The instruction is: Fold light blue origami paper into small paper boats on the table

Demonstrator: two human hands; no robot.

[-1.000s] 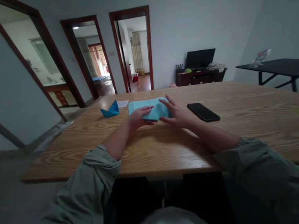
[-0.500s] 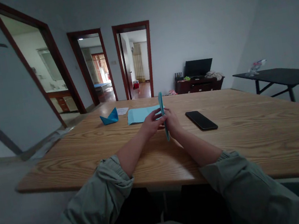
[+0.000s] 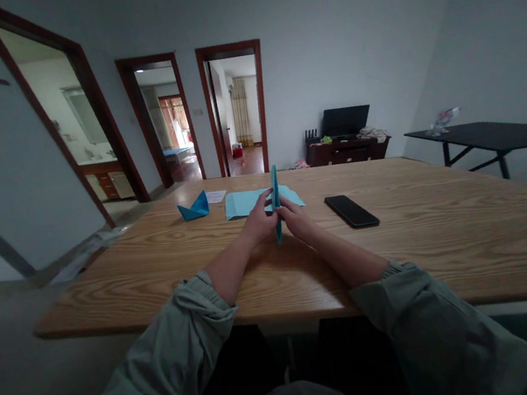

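Note:
Between my two hands a folded piece of blue paper (image 3: 274,186) stands on edge above the table, seen almost edge-on. My left hand (image 3: 261,217) grips it from the left, fingers against its face. From the right, my right hand (image 3: 294,215) holds the same paper, with the fingers partly hidden. Behind the hands a light blue sheet of paper (image 3: 240,205) lies flat on the wooden table (image 3: 157,278). A folded blue paper boat (image 3: 195,207) sits to the left of that sheet.
A black phone (image 3: 352,211) lies on the table to the right of my hands. Near the boat is a small white paper (image 3: 216,196). Farther off stand a black table (image 3: 499,133) and a dark cabinet (image 3: 348,151) with a monitor (image 3: 346,122).
Both hands have shifted slightly left with the folded paper. More of the flat sheet's right end now shows behind them. The boat and phone remain in place on the table.

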